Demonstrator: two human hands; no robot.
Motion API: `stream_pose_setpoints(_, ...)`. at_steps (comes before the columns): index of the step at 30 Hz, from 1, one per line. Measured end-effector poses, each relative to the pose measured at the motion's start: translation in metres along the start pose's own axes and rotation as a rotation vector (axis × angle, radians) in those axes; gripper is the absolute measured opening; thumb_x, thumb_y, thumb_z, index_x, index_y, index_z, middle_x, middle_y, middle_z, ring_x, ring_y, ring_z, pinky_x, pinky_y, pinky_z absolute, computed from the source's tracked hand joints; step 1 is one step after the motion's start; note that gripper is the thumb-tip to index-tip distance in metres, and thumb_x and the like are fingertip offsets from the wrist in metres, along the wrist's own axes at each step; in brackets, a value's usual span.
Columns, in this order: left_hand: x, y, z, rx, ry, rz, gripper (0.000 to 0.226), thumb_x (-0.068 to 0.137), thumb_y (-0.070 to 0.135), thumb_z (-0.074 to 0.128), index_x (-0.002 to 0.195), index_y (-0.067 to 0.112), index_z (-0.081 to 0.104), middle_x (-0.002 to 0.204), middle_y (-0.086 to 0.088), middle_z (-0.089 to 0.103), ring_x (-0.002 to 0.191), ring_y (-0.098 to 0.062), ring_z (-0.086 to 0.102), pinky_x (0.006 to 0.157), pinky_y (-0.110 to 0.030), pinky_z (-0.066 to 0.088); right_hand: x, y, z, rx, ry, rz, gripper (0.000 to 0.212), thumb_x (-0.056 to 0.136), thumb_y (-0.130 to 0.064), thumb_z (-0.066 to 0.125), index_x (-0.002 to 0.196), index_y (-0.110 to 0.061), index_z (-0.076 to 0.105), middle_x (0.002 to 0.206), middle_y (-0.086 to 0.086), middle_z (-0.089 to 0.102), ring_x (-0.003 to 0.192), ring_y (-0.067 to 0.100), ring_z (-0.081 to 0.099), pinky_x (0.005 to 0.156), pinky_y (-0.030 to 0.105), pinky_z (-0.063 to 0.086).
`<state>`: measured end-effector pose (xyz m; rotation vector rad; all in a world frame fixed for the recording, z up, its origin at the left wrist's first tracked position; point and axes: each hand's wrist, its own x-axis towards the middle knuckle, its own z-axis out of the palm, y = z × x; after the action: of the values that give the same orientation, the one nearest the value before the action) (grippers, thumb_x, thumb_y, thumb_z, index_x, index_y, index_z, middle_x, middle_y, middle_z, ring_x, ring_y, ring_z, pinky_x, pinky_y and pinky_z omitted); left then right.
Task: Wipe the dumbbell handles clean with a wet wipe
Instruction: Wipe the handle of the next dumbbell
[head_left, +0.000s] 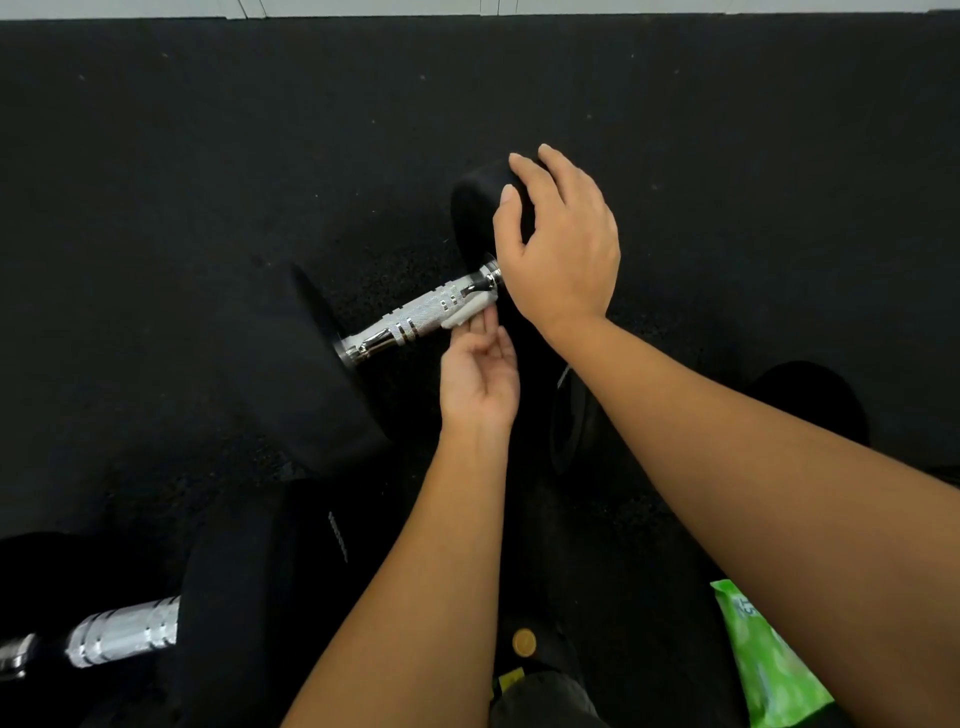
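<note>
One green pack bears unreadable print. Handle runs lower-left to upper-right; left hand presses wipe against it with near-straight fingers; right hand drapes relaxed fingers over head.

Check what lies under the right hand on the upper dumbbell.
The right hand rests on the black rounded dumbbell head, with its fingers laid over the top. The head's left face shows; its right side is hidden beneath the palm.
</note>
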<state>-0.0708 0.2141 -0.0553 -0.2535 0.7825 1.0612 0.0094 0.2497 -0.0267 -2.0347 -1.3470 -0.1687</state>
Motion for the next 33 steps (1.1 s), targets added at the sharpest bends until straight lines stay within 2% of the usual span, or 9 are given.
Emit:
stream_pose_setpoints(3,0.005,-0.003,0.005,0.063,0.040,0.055,0.016,0.095,0.002,0.046,0.105,0.005,0.058,0.095,-0.003,0.060,0.089,-0.008,0.058,0.092,-0.023,0.046,0.000,0.000,0.000,0.006,0.002,0.001,0.041,0.091,-0.036,0.038,0.120,-0.019,0.062,0.129,0.003,0.058,0.121,0.019,0.052,0.099,0.035,0.042)
stream_pose_setpoints(5,0.008,-0.003,0.010,0.098,0.117,0.086,0.022,0.092,0.006,0.053,0.113,-0.001,0.056,0.092,-0.003,0.062,0.084,-0.007,0.059,0.093,-0.023,0.047,0.001,0.000,0.000,0.008,-0.003,0.005,0.042,0.091,-0.036,0.038,0.120,-0.019,0.062,0.129,0.003,0.058,0.121,0.020,0.052,0.099,0.036,0.042)
stream_pose_setpoints(8,0.008,-0.004,0.019,0.190,0.225,0.082,0.004,0.088,0.009,0.062,0.090,0.007,0.063,0.076,0.001,0.065,0.070,-0.004,0.060,0.070,-0.012,0.051,0.000,-0.001,0.000,0.006,0.009,0.001,0.042,0.091,-0.036,0.038,0.119,-0.019,0.063,0.128,0.003,0.058,0.120,0.019,0.053,0.099,0.036,0.043)
stream_pose_setpoints(10,0.009,-0.004,0.028,0.201,0.264,0.060,0.010,0.087,0.012,0.064,0.077,0.011,0.060,0.060,0.005,0.065,0.063,-0.002,0.061,0.058,-0.009,0.050,0.000,0.000,0.001,0.007,0.015,-0.003,0.041,0.091,-0.036,0.039,0.119,-0.018,0.063,0.128,0.003,0.059,0.119,0.019,0.053,0.098,0.036,0.043)
stream_pose_setpoints(14,0.014,-0.001,0.043,0.086,0.302,0.022,0.005,0.091,0.008,0.057,0.088,0.005,0.060,0.073,-0.002,0.058,0.076,-0.009,0.058,0.079,-0.020,0.047,0.001,0.001,0.001,0.013,0.013,0.001,0.041,0.090,-0.036,0.039,0.118,-0.018,0.063,0.128,0.004,0.059,0.119,0.021,0.053,0.097,0.038,0.044)
stream_pose_setpoints(17,0.014,-0.003,0.037,0.013,0.198,0.030,0.007,0.093,0.005,0.052,0.089,0.004,0.057,0.083,-0.006,0.058,0.077,-0.012,0.057,0.089,-0.023,0.047,0.001,0.001,0.001,0.017,0.011,-0.002,0.042,0.090,-0.036,0.038,0.119,-0.018,0.063,0.128,0.004,0.059,0.119,0.021,0.053,0.098,0.038,0.044)
stream_pose_setpoints(23,0.018,0.009,0.019,-0.030,0.046,0.087,0.028,0.088,-0.014,0.035,0.071,0.002,0.052,0.066,-0.012,0.054,0.071,-0.018,0.051,0.092,-0.031,0.045,0.001,0.001,0.000,0.012,0.002,0.005,0.042,0.091,-0.037,0.037,0.120,-0.019,0.062,0.129,0.002,0.058,0.121,0.020,0.052,0.100,0.036,0.042)
stream_pose_setpoints(29,0.015,0.023,0.013,-0.177,-0.015,0.094,0.026,0.085,-0.011,0.031,0.093,0.007,0.048,0.089,-0.009,0.052,0.085,-0.019,0.052,0.109,-0.034,0.033,0.001,0.001,-0.001,0.013,-0.018,0.014,0.043,0.091,-0.038,0.036,0.121,-0.020,0.061,0.130,0.002,0.057,0.122,0.018,0.050,0.100,0.034,0.040)
stream_pose_setpoints(33,0.009,0.034,0.006,-0.233,-0.036,0.119,0.033,0.084,-0.010,0.026,0.101,0.007,0.049,0.094,-0.009,0.052,0.103,-0.022,0.052,0.110,-0.036,0.033,0.000,0.001,-0.002,0.020,-0.030,0.006,0.043,0.091,-0.038,0.037,0.122,-0.019,0.061,0.131,0.003,0.056,0.123,0.020,0.050,0.100,0.035,0.040)
